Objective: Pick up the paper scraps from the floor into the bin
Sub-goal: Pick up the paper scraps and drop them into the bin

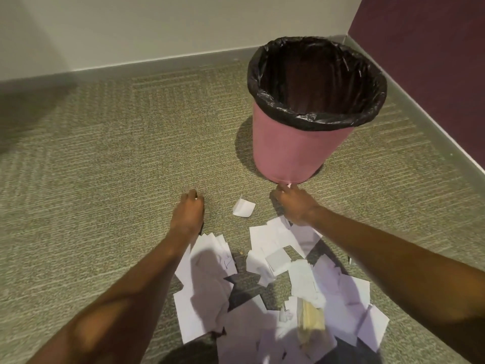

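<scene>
While most paper scraps point(275, 290) lie heaped near the person, the right hand point(295, 203) pinches a small white piece at the base of the pink bin point(301, 151). Its mouth opens just beyond and above. The left hand point(189, 208) presses curled fingers on carpet point(105, 153), apparently holding nothing.

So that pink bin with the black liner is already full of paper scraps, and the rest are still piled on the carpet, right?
Not quite. The head view shows the pink bin looking empty inside its black liner; no paper shows inside. The paper scraps are indeed still piled on the carpet.
</scene>
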`<state>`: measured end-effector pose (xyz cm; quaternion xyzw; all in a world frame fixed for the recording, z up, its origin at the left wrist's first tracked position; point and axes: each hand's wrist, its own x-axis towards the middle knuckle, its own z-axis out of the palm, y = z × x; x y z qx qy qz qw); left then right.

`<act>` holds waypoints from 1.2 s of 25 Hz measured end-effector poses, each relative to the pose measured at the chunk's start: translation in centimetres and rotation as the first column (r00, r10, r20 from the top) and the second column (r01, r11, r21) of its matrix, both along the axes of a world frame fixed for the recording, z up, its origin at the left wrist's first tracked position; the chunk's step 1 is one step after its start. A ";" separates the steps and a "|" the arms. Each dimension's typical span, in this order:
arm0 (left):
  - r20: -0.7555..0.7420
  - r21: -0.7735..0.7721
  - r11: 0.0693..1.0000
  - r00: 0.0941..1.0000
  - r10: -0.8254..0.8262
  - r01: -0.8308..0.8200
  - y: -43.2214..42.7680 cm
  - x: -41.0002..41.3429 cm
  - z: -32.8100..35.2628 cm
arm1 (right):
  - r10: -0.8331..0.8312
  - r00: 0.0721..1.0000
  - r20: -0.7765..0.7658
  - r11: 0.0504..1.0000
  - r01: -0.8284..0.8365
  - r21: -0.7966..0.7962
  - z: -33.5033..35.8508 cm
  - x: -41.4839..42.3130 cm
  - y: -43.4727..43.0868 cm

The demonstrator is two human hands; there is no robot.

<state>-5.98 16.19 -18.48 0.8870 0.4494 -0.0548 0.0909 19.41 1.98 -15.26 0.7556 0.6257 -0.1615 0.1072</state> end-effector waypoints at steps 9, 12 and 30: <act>0.371 -0.240 0.953 0.925 -0.086 0.185 -5.3 4.1 1.4 | -0.002 0.978 -0.209 1.000 0.007 0.024 -0.7 -4.7 -3.6; 0.171 -0.261 0.930 0.960 -0.219 0.259 -6.5 6.1 1.4 | 0.053 0.991 -0.124 0.987 -0.070 -0.144 -0.4 -6.1 -5.2; 0.104 0.009 0.860 0.855 -0.509 0.511 -6.4 8.3 1.4 | 0.115 0.921 -0.371 0.993 -0.101 0.056 -0.3 -10.0 -12.1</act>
